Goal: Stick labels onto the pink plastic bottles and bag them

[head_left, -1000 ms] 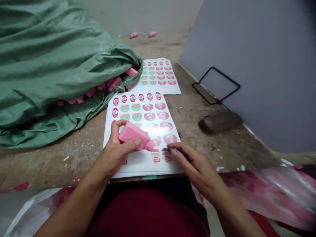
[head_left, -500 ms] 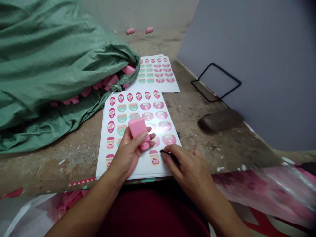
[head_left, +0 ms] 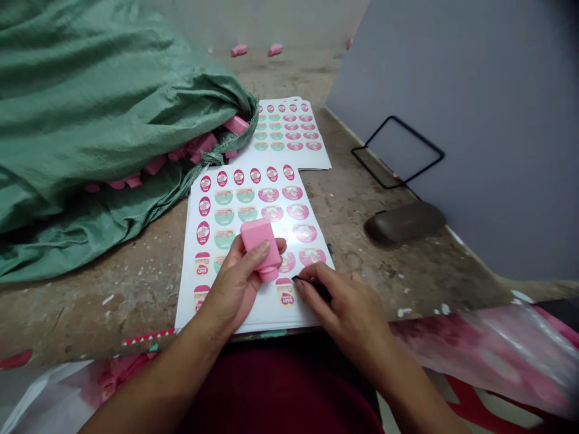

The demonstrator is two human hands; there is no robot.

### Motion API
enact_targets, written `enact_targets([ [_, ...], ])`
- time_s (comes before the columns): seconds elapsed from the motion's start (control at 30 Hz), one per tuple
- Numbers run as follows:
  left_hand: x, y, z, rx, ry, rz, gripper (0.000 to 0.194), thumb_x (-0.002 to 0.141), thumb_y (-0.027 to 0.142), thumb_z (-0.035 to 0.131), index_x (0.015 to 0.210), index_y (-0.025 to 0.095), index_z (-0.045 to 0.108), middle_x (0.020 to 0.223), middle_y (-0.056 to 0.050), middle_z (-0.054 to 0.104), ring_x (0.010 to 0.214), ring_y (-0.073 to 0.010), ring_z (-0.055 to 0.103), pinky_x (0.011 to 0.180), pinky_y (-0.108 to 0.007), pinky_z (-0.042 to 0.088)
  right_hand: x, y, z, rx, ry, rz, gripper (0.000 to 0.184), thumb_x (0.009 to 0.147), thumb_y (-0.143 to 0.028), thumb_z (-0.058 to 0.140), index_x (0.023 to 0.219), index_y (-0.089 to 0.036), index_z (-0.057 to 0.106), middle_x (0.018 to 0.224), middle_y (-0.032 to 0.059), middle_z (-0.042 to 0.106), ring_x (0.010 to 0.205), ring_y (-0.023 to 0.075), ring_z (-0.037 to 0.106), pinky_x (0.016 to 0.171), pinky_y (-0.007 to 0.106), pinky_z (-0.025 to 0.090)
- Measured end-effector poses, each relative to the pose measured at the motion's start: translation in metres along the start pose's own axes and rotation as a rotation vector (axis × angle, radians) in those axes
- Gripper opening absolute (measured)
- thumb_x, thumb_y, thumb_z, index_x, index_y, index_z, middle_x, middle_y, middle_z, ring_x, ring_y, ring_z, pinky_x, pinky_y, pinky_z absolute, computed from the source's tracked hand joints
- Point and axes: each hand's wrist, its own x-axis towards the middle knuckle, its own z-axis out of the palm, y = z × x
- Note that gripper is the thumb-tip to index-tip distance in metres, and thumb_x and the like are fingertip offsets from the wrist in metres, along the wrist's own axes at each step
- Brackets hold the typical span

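My left hand [head_left: 242, 274] is closed around a small pink plastic bottle [head_left: 260, 241], its cap end tilted down toward me. Under it lies a sheet of stickers [head_left: 253, 316] with rows of pink, green and red printed labels. Between the fingertips of my right hand [head_left: 337, 295] is a slim black pointed tool [head_left: 319, 286], mostly covered by the fingers, so its exact kind cannot be told. Its tip is by the upper right corner of a "BABY" label [head_left: 285, 293] near the sheet's lower edge.
At the left, a green woven sack [head_left: 113, 120] spills pink bottles [head_left: 201, 146]. More sticker sheets [head_left: 294, 158] lie behind. A dark oblong case [head_left: 407, 223] and black wire frame [head_left: 398, 154] stand right, before a grey panel [head_left: 474, 120]. Two pink bottles [head_left: 275, 49] lie far back.
My left hand has turned the pink bottle slightly and shifted it a little right and toward me. The right hand with the black tool has hardly moved. The view has shifted slightly.
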Motion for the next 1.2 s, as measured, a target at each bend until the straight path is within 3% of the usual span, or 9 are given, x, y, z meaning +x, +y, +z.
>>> enact_targets([
  [0.1,0.0002,0.0004,-0.0006,-0.013,0.015,-0.003,0.035,0.078,0.024,0.076,0.107,0.016,0.060,0.105,-0.010,0.073,0.113,-0.0274,0.065,0.108,-0.048,0.044,0.0000,0.0019,-0.0030,0.108,-0.056,0.071,0.016,0.094,-0.031,0.051,0.083,-0.025,0.061,0.073,-0.0029,0.071,0.060,0.0161,0.061,0.060,0.030,0.037],
  [0.4,0.0009,0.0006,-0.0018,-0.013,0.001,-0.002,0.034,0.080,0.026,0.075,0.109,0.015,0.060,0.105,-0.010,0.072,0.102,-0.0244,0.069,0.104,-0.045,0.048,-0.0047,0.0002,0.0060,-0.177,0.045,-0.055,0.016,0.096,-0.025,0.049,0.084,-0.021,0.059,0.070,0.0004,0.071,0.053,0.0166,0.058,0.064,0.034,0.030],
  [0.67,-0.0003,0.0020,-0.0011,-0.004,-0.003,-0.009,0.033,0.080,0.025,0.075,0.108,0.015,0.061,0.104,-0.009,0.073,0.101,-0.0228,0.070,0.102,-0.042,0.049,0.0008,0.0034,-0.0020,0.030,-0.037,0.030,0.014,0.093,-0.029,0.053,0.084,-0.023,0.062,0.071,-0.0025,0.071,0.058,0.0162,0.060,0.060,0.029,0.035],
  [0.83,0.0002,0.0026,-0.0009,-0.013,-0.003,-0.012,0.032,0.081,0.022,0.073,0.109,0.015,0.061,0.103,-0.010,0.074,0.098,-0.0228,0.070,0.098,-0.042,0.051,-0.0031,0.0016,0.0015,-0.094,0.053,-0.039,0.017,0.096,-0.026,0.049,0.083,-0.021,0.059,0.070,-0.0016,0.071,0.054,0.0166,0.057,0.062,0.033,0.031],
  [1.03,0.0003,0.0016,-0.0020,-0.020,-0.017,-0.009,0.031,0.081,0.022,0.073,0.109,0.014,0.061,0.102,-0.011,0.074,0.098,-0.0223,0.070,0.099,-0.041,0.050,-0.0007,-0.0011,0.0036,-0.126,0.064,-0.072,0.017,0.095,-0.023,0.049,0.081,-0.021,0.058,0.066,-0.0020,0.069,0.051,0.0157,0.054,0.062,0.033,0.030],
  [1.2,0.0005,0.0017,-0.0022,-0.012,-0.014,-0.007,0.029,0.082,0.021,0.073,0.107,0.014,0.062,0.101,-0.010,0.074,0.096,-0.0212,0.071,0.095,-0.038,0.052,0.0010,0.0032,-0.0008,0.051,-0.051,0.032,0.014,0.093,-0.029,0.051,0.084,-0.023,0.060,0.072,-0.0023,0.071,0.060,0.0165,0.060,0.061,0.030,0.034],
])
